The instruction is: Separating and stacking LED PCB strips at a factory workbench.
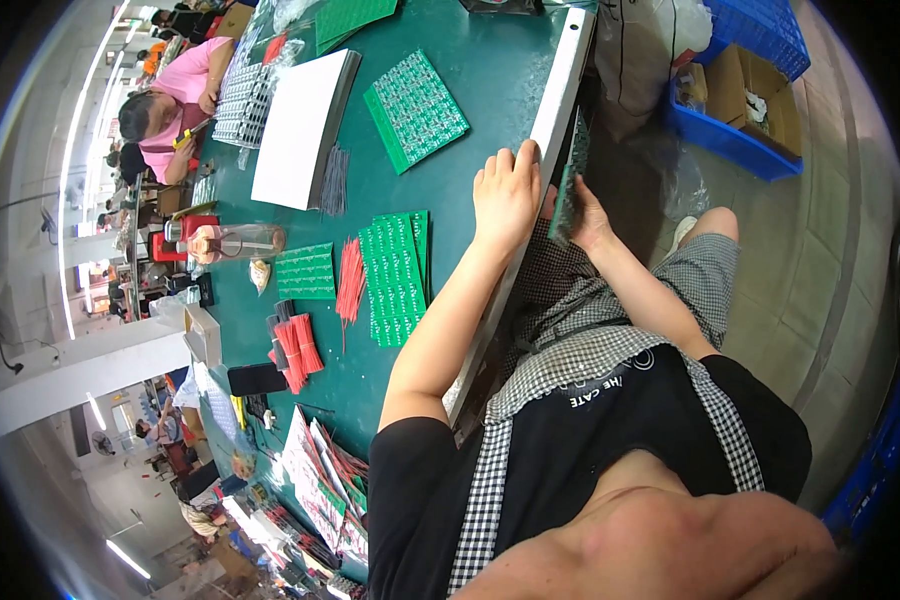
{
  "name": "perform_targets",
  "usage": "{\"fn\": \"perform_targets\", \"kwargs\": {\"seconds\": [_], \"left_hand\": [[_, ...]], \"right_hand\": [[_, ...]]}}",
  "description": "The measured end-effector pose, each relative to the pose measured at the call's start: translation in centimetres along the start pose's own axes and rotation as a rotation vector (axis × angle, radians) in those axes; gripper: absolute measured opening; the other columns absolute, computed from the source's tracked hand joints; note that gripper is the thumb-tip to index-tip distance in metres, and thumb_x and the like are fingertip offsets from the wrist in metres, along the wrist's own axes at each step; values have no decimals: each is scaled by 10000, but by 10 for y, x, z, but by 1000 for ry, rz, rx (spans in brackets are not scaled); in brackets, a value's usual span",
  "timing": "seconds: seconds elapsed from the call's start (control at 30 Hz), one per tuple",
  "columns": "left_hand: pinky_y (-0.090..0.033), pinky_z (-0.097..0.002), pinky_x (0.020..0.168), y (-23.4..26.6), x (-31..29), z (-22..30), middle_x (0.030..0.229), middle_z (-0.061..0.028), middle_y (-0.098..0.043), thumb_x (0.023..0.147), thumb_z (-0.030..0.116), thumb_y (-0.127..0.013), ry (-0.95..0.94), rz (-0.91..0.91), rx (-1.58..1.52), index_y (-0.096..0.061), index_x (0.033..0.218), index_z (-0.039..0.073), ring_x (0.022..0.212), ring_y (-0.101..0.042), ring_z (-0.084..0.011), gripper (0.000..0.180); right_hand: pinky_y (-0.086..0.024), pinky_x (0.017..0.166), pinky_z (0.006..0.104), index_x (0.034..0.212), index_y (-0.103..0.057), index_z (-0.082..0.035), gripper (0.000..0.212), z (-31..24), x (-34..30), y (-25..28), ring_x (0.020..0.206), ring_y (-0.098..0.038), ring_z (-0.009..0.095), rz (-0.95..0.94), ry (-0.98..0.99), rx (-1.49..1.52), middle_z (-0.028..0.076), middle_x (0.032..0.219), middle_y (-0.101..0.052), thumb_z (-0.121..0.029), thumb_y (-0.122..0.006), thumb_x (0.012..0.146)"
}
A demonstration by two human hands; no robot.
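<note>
My right hand (592, 217) grips a green circuit board panel (571, 180) beside the table edge, thumb along its face. The panel stands on edge, seen nearly side-on, with small parts on its surface. My left hand (507, 198) rests palm down at the table's pale metal edge (558, 85), its fingers lying forward and a little apart. No object shows in it, though its underside is hidden. Beyond it on the green table (480, 60) lies a stack of populated circuit board panels (417, 108). More green panels (394, 280) lie to the left of my left forearm.
A white stack of sheets (300, 130), dark wires (335, 180), red wires (350, 285), a bottle (240, 242) and a phone (257, 379) lie on the table. A blue crate (735, 150) holding a cardboard box stands on the floor. Across the table sits a co-worker in pink (185, 75).
</note>
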State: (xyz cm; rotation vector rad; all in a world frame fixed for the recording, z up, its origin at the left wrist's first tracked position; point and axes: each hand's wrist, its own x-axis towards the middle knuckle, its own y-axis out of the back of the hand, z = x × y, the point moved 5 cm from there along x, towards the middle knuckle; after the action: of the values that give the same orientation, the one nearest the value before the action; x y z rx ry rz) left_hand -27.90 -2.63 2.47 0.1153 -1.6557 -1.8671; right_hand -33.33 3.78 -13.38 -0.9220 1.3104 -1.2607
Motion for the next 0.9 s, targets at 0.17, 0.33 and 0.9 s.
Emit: {"fn": "perform_targets", "kwargs": {"seconds": [0.17,0.33,0.9], "left_hand": [[-401,-382,674,5,-4,1,805,-77,-489,836,182,-521,-30,52,34,-525,1037,98,776,-515,-255,219],[-422,-427,666,16,-16,38,776,-151,-564,854,210,-533,102,-147,-536,-572,794,32,753,-542,-340,191],[-478,-381,683,-4,-80,56,736,-139,-619,932,313,-394,229,-386,-538,-583,986,7,706,-611,-278,364]], "right_hand": [[-500,817,360,1067,-566,-46,288,-26,-47,-36,895,-612,200,116,241,-352,74,1004,-624,-169,-647,819],[-491,810,314,1071,-558,-33,282,-53,-87,-78,906,-607,170,120,405,-597,63,1020,-620,-108,-647,813],[-489,797,319,1144,-502,9,315,-76,-142,-123,891,-600,176,234,517,-853,83,1057,-594,-101,-582,859]]}}
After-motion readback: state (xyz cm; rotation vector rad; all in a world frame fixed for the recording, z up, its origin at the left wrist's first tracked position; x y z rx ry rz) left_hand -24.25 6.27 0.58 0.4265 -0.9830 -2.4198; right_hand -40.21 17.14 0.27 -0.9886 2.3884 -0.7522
